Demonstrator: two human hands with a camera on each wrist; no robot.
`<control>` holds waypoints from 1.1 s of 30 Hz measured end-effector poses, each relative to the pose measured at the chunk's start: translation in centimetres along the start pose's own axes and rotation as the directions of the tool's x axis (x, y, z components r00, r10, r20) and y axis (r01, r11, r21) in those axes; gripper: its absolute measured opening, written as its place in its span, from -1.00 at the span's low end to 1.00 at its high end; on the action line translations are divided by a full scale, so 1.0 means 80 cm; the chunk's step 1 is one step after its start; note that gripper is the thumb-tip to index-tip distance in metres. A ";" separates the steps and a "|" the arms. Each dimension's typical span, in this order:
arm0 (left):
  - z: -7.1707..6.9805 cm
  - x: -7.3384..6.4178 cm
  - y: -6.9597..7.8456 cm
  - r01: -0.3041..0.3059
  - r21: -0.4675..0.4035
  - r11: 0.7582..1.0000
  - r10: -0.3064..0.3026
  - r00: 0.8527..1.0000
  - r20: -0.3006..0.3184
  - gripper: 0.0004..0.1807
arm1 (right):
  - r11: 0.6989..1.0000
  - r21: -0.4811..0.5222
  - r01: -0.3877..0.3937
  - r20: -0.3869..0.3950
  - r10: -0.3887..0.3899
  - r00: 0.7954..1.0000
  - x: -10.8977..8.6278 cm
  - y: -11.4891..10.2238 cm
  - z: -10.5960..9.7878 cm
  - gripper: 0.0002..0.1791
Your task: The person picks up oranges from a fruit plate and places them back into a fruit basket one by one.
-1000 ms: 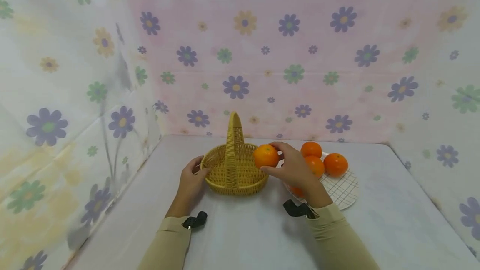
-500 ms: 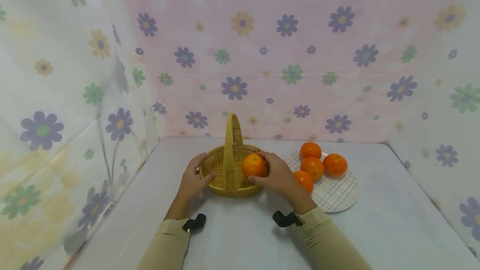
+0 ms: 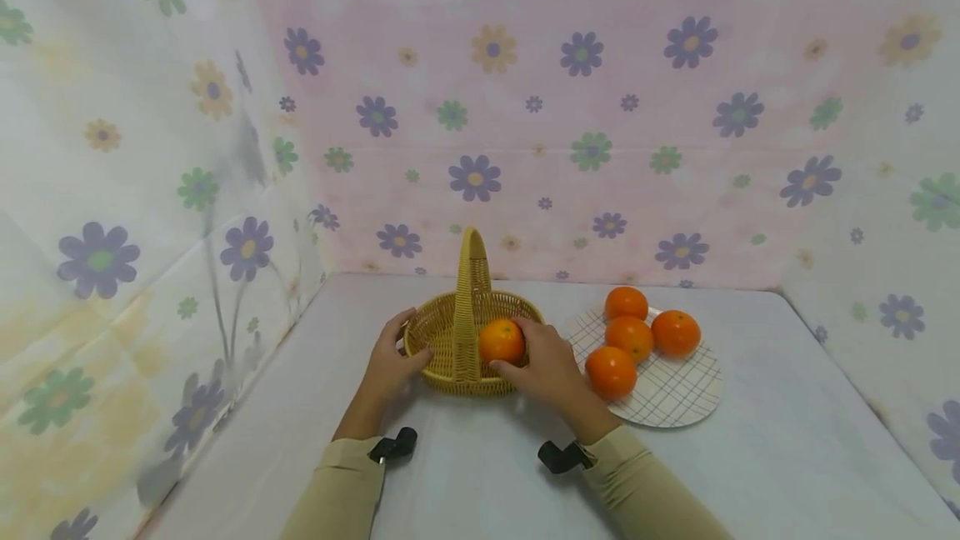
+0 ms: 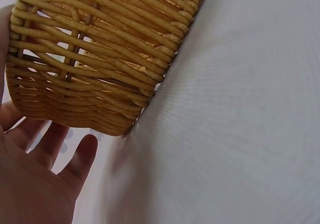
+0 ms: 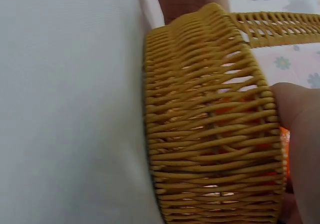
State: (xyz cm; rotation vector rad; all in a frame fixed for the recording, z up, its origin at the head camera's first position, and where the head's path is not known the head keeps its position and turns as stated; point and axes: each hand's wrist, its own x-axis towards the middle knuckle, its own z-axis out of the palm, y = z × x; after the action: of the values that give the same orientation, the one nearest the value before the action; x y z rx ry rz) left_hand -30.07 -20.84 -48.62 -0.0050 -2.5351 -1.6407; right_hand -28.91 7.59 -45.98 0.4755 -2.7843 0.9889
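Observation:
A yellow wicker basket (image 3: 467,386) with a tall arched handle stands on the white table. At its left end my left hand (image 3: 386,363) holds the rim, thumb over the edge. The left wrist view shows that hand's spread fingers (image 4: 50,141) along the outside of the weave. My right hand (image 3: 550,363) grips an orange (image 3: 501,342) inside the basket, right of the handle. Only a sliver of this orange (image 5: 286,134) shows past the rim in the right wrist view; most of it is behind the weave and the hand.
A round white plate (image 3: 675,398) with a checked line pattern lies right of the basket. Several oranges (image 3: 628,337) rest on it, the nearest close to my right forearm. Flower-printed cloth (image 3: 525,148) walls the table at the back and sides.
My right hand has carried the orange leftward and down, from above the basket's right rim to inside it. My left hand has stayed at the left rim, its thumb reaching slightly farther in.

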 end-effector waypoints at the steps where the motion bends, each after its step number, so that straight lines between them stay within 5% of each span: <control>1: 0.000 0.000 -0.001 0.004 -0.008 1.000 -0.004 1.000 0.002 -0.07 | 1.000 -0.012 0.001 -0.003 -0.001 1.000 0.000 0.000 0.002 -0.12; 12: 0.007 0.000 0.001 -0.011 -0.051 0.999 0.012 1.000 0.006 -0.09 | 0.996 -0.055 -0.077 -0.009 0.076 0.997 -0.006 -0.003 0.011 -0.09; 33: -0.001 -0.002 0.003 0.019 0.001 1.000 -0.019 1.000 0.009 -0.05 | 0.998 -0.036 -0.058 0.008 0.058 0.998 -0.001 -0.006 0.010 -0.12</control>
State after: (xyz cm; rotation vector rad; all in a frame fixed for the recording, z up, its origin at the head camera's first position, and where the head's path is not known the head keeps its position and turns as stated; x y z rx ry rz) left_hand -29.92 -20.80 -48.41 0.0118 -2.5504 -1.6496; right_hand -28.70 6.71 -46.32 0.3973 -2.8341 0.9489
